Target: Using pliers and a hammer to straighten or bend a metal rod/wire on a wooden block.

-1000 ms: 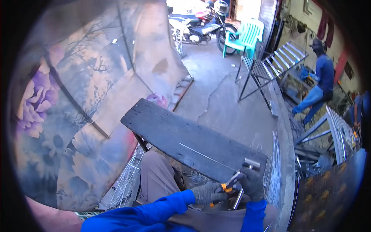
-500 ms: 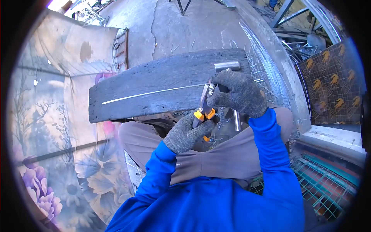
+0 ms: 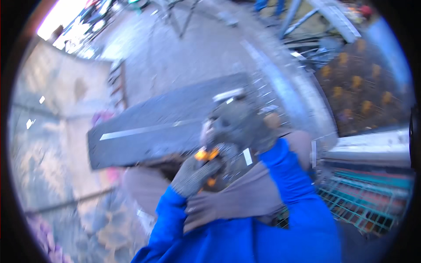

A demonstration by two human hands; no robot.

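My left hand, in a grey knit glove, is wrapped round the orange-and-black handles of a pair of pliers. The pliers point up toward my gloved right hand, whose fingers are closed close by the jaws; blur hides what they hold. A thin, pale metal rod stretches over the dark wooden bench toward the jaws. Behind my right hand lies a steel cylinder, and a bright metal bar shows below that hand. They look like a hammer's head and handle, their middle hidden.
A bundle of thin metal rods lies on the floor right of the bench. A floral cloth hangs at left. Green wire mesh is at lower right, a brown patterned panel above it. A metal stand is at the back.
The whole view has swung and blurred, so bench, rod and hands all sit lower and further left. My left hand keeps its hold on the pliers, with my right hand still beside the jaws.
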